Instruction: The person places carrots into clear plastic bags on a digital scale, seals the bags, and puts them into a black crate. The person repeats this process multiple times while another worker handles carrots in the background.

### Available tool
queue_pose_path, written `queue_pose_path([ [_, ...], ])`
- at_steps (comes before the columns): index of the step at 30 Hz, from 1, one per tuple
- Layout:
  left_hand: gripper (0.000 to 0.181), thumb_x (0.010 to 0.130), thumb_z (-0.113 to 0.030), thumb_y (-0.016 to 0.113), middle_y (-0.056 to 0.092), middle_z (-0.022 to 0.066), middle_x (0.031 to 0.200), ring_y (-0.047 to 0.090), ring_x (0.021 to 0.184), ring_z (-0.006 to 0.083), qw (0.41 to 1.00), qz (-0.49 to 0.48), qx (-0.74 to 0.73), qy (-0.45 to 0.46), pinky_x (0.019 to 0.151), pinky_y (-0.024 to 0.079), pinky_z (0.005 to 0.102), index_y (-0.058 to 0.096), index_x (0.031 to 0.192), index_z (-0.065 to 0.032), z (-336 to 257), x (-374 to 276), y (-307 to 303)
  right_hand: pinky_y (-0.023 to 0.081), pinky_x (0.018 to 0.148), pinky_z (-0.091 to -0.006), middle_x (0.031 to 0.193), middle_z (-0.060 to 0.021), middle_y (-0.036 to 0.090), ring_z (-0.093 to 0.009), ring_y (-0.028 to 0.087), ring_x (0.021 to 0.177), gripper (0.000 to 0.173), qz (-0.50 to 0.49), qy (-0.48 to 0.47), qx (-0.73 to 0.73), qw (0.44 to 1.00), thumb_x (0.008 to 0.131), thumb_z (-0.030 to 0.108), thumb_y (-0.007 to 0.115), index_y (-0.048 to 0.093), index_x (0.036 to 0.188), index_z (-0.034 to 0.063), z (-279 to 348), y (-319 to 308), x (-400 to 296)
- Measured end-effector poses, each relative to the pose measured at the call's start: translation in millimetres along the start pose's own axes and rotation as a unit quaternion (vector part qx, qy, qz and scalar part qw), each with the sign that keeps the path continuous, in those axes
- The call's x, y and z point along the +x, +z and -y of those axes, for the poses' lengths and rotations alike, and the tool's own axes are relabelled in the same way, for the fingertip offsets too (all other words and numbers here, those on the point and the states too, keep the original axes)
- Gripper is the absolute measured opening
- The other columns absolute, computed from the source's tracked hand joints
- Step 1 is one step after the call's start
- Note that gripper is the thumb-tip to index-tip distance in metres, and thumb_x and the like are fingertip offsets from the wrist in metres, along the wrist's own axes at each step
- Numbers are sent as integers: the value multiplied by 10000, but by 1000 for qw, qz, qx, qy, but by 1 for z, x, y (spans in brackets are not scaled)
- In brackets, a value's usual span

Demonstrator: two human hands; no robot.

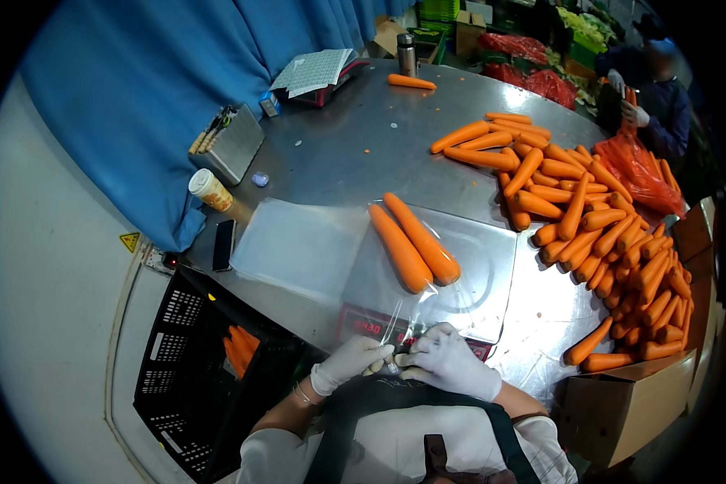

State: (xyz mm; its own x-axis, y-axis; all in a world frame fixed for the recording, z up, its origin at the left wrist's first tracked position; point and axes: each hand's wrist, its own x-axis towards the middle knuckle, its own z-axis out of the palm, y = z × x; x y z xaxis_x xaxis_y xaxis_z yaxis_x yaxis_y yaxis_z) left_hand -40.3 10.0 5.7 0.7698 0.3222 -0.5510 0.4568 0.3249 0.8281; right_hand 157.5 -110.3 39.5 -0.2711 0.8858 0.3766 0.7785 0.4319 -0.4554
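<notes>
Two large carrots (422,241) lie side by side inside a clear plastic bag (412,308), over the steel plate of a digital scale (483,266). The bag's open end stretches down towards my body. My left hand (354,363), in a white glove, pinches its gathered plastic in front of the scale's red-lit display. Close to its right, my gloved right hand (446,366) grips the same end with bent fingers. Fingertips of both hands partly hide the bag's mouth. A stack of flat clear bags (299,248) sits left of the carrots, partly over the scale's edge.
A big heap of carrots (605,242) covers the steel table's right side, above cardboard boxes (635,405). Bagged carrots lie in a black crate (187,363) at lower left. A phone (224,244) and paper cup (210,190) stand left. A co-worker (662,109) handles carrots at upper right.
</notes>
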Motion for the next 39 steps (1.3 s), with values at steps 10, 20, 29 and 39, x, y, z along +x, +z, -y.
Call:
queue_pose_path([
  [10,372,965,-282,520,453,-46,560,358,486,30,999,1,-32,-18,457,284,188,642,789,23,-2,-4,4,440,679,-338,852,-53,571,-197,555,757,148,-162,64,249,953,878,229,594,583,860,83,-26,5,-36],
  [20,311,923,-319,567,573,22,669,524,581,107,974,-197,92,63,551,439,244,663,916,-24,16,-18,-41,460,844,-319,1020,-118,611,-233,576,922,252,-333,379,-343,793,799,17,605,613,1050,11,-105,-102,-201],
  [29,462,677,-283,767,517,47,1128,483,1089,264,554,-210,612,524,895,401,398,570,1069,-140,-6,-1,-24,425,925,-349,1129,36,622,-196,555,1076,291,-63,17,-263,963,760,239,674,663,1050,252,-86,-72,-34],
  [39,142,890,-201,615,633,72,731,632,684,173,917,-262,56,296,591,484,292,618,844,-67,20,15,-8,415,779,-345,788,-27,630,-226,533,818,120,-156,135,128,970,828,169,623,681,741,109,-122,-17,-29],
])
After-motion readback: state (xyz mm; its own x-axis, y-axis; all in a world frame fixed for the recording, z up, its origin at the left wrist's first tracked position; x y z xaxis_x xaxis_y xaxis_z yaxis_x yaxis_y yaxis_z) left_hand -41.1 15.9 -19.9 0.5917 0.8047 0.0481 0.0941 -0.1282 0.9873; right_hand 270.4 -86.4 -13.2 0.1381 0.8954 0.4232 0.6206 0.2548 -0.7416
